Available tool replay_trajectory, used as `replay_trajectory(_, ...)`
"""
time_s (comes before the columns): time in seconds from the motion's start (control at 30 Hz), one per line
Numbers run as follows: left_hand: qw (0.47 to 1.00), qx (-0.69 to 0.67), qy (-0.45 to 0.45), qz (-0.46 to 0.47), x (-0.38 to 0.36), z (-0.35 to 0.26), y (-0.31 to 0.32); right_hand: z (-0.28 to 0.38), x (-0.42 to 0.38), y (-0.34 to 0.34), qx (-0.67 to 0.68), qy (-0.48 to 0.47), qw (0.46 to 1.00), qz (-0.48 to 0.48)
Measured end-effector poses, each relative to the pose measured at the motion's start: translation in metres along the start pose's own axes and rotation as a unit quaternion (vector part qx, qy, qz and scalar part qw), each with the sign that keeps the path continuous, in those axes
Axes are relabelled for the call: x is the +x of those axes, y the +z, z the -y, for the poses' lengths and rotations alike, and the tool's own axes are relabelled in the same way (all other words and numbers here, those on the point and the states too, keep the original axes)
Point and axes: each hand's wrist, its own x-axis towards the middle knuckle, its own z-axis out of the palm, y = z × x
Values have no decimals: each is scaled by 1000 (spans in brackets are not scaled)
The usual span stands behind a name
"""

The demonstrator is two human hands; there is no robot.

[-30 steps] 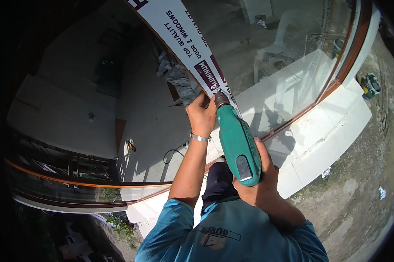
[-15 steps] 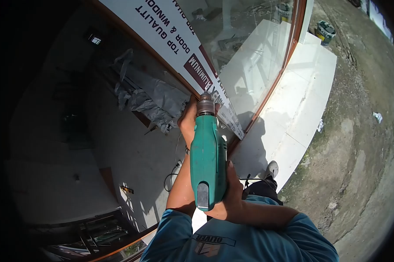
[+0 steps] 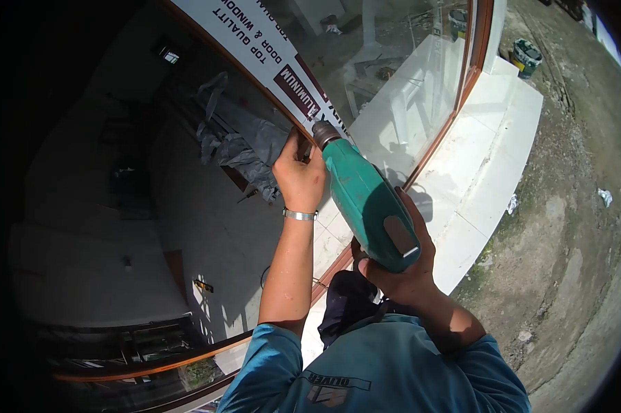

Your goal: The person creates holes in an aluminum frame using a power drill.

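Note:
A green power drill [image 3: 369, 199] is gripped by my right hand [image 3: 410, 272], its chuck [image 3: 324, 132] pointing up and left. The bit's tip is at the face of a door frame [image 3: 286, 76] covered in white printed protective film. Just left of the chuck, my left hand [image 3: 301, 175] is closed at the frame's brown inner edge. Between its thumb and fingers a small dark thing shows, too hidden to name. A metal band circles the left wrist. Clear glass [image 3: 393, 96] fills the door beyond the film.
Crumpled grey plastic sheeting [image 3: 245, 138] lies on the shaded floor to the left, with a yellow-black tool [image 3: 201, 285] lower down. White tiled steps [image 3: 486, 138] drop to rough ground [image 3: 572, 220] on the right. A paint-stained bucket [image 3: 526, 55] stands beyond them.
The drill has swung right and now leans to the left at its chuck end. My left hand, formerly mostly behind it, shows fully. My right hand has shifted right and up.

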Motion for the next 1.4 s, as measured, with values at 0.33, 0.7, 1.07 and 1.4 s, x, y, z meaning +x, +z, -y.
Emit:
replay_trajectory(0.33,995,63,-75,-19,17,-28,-2,-30,-16,-80,146,90,985,4)
replay_trajectory(0.7,995,79,-55,-20,6,-26,2,-43,19,-79,18,-112,992,53)
replay_trajectory(1.07,994,95,-61,-8,6,-25,0,-37,38,-76,4,-43,997,70)
replay_trajectory(1.4,993,80,-91,6,5,-36,-3,24,168,-135,154,242,946,151)
